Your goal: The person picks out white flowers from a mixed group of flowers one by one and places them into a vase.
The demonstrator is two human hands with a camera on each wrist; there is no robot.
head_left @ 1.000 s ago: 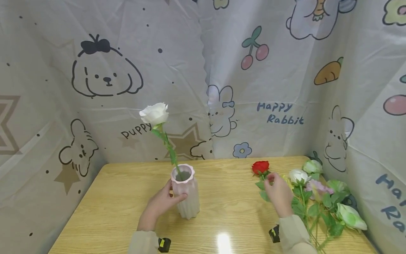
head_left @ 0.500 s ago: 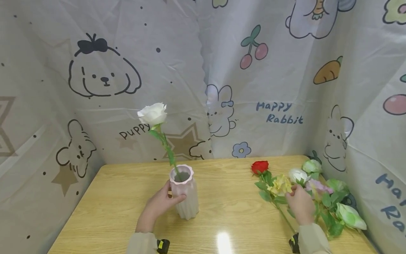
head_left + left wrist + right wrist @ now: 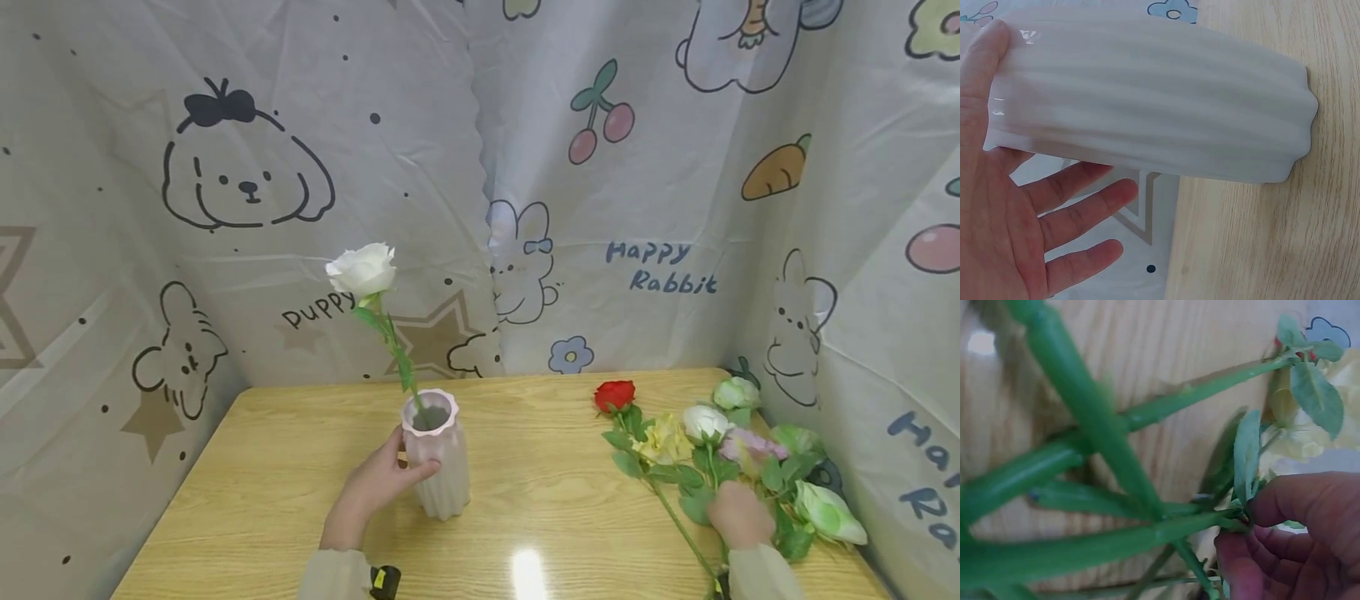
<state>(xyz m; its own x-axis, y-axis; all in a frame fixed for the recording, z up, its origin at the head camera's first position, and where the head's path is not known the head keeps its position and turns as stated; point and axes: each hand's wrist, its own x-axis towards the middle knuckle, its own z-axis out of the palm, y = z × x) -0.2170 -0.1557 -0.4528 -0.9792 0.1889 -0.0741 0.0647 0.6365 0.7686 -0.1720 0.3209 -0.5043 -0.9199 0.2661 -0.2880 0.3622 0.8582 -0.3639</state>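
A pale pinkish-white ribbed vase with a scalloped rim stands upright on the table, a single white rose leaning left out of its mouth. My left hand grips the vase near its top, thumb on the near side. The left wrist view shows the other fingers spread beside the vase wall. Over the pile of flowers on the right is my right hand. In the right wrist view, its thumb and forefinger pinch a green flower stem beside a leaf; which bloom it belongs to I cannot tell.
Around the right hand lie a red rose, a yellow flower, a white flower, a pinkish-purple flower and a greenish-white one. Their stems cross each other. A printed curtain walls in the wooden table.
My right hand has moved from beside the red rose, across the yellow flower, rightward and nearer to me among the stems. The left hand stays on the vase.
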